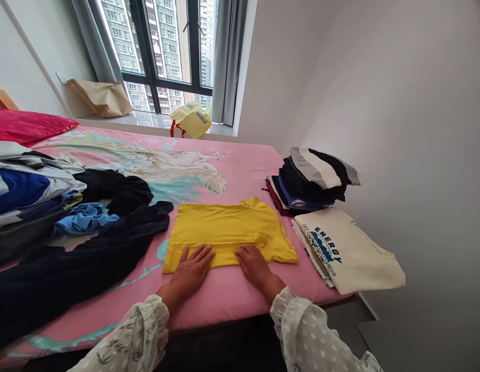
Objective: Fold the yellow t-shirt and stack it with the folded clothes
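A yellow garment [220, 222], folded into a long rectangle, lies on the pink bedspread [255, 160] in front of me. Its right end is less even, with a small bunched knot of fabric near the front fold. My left hand [192, 266] rests palm down on the garment's near left part, fingers stretched out. Farther right, my right hand [254, 263] presses flat on the near edge, its fingers also extended. Neither hand grips the cloth. What lies under the palms is hidden.
Loose dark and blue clothes [88, 222] are heaped on the left. At right stand a stack of folded dark clothes [313, 181] and a pile topped by a cream T-shirt [352, 248], near the wall. A yellow bag [191, 119] and a brown paper bag [102, 98] sit by the window.
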Action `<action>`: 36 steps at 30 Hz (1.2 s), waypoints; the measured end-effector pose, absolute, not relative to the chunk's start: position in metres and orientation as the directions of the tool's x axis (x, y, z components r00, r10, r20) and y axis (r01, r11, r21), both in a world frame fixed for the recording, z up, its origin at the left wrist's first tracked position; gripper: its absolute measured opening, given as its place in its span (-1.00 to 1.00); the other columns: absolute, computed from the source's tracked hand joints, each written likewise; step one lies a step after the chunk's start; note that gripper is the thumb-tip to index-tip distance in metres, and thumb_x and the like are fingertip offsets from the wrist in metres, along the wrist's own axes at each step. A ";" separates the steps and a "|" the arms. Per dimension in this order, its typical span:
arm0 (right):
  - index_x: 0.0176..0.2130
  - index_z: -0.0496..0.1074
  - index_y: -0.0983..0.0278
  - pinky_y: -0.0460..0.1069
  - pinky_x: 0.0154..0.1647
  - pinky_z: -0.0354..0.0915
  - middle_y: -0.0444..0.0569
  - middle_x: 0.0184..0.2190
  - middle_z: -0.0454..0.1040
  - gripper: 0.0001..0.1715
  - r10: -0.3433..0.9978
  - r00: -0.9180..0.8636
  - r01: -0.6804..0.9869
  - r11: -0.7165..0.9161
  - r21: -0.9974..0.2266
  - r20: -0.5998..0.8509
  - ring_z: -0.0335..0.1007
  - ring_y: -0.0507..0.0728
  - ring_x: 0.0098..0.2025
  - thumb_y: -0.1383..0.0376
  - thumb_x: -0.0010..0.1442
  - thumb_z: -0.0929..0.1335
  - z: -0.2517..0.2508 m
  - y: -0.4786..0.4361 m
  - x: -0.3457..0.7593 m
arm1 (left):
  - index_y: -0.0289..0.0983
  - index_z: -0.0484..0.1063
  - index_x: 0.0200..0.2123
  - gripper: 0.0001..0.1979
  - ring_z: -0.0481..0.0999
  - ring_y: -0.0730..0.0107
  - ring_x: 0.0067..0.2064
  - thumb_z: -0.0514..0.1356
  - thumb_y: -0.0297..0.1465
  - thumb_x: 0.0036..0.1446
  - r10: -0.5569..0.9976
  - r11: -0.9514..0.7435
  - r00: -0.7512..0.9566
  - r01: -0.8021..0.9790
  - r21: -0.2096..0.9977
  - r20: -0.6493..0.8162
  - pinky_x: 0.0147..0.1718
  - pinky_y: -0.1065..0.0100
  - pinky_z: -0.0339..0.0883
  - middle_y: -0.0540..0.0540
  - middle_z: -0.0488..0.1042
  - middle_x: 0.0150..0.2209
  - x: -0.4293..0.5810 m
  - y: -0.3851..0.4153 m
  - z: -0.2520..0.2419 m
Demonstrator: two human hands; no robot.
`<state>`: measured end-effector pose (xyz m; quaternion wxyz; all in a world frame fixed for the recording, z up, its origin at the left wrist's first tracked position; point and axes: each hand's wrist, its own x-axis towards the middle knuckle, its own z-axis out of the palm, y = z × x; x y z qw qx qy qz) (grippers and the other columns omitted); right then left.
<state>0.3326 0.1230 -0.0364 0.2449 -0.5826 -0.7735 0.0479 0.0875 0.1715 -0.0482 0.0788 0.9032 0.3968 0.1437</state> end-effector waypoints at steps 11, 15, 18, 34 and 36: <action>0.25 0.12 0.29 0.20 0.31 -0.22 0.06 0.27 0.08 -0.39 0.975 -0.176 0.932 0.209 -0.297 0.135 -0.13 0.20 0.32 0.17 0.27 0.18 -0.025 0.129 0.328 | -0.14 0.06 0.28 -0.33 -0.08 0.10 0.34 -0.11 0.03 0.18 0.842 -0.538 0.532 0.822 0.187 0.087 0.22 -0.11 -0.56 -0.15 0.01 0.32 0.066 0.193 -0.033; 0.15 0.28 0.22 0.13 0.21 0.03 0.07 0.18 0.26 -0.46 0.980 -0.200 0.932 0.188 -0.311 -0.006 0.14 0.22 0.21 0.13 0.21 0.24 -0.016 0.147 0.336 | -0.17 0.07 0.28 -0.27 -0.10 0.01 0.34 -0.04 0.07 0.12 0.870 -0.485 0.492 0.850 0.205 0.021 0.21 -0.16 -0.55 -0.19 -0.01 0.32 0.053 0.207 -0.047; -0.06 0.44 0.21 0.01 0.04 0.18 0.02 -0.06 0.48 -0.65 0.990 -0.131 0.937 0.143 -0.320 0.060 0.35 0.14 -0.01 0.25 0.26 0.19 0.002 0.180 0.359 | -0.18 0.20 0.22 -0.42 -0.09 0.07 0.34 -0.05 -0.07 0.20 0.907 -0.413 0.420 0.882 0.227 0.019 0.23 -0.14 -0.38 -0.18 0.06 0.30 0.042 0.243 -0.047; 0.15 0.23 0.12 0.15 0.09 0.10 0.01 0.18 0.22 -0.41 0.991 0.036 0.998 -0.042 -0.044 -0.128 0.05 0.24 0.21 0.44 0.15 0.24 -0.021 0.370 0.442 | -0.22 0.42 -0.02 -0.53 0.43 0.08 -0.01 0.16 -0.42 -0.09 0.960 -0.230 0.258 0.949 0.216 -0.111 -0.06 0.25 0.28 -0.23 0.43 -0.03 0.043 0.443 -0.044; 0.12 0.25 0.11 0.14 0.03 0.12 0.04 0.10 0.30 -0.41 0.986 0.046 0.998 -0.051 -0.024 -0.161 0.14 0.25 0.14 0.42 0.09 0.29 -0.023 0.378 0.439 | -0.22 0.45 -0.09 -0.54 0.46 0.09 -0.09 0.18 -0.47 -0.17 0.957 -0.223 0.255 0.951 0.214 -0.137 -0.16 0.27 0.30 -0.22 0.47 -0.13 0.046 0.450 -0.044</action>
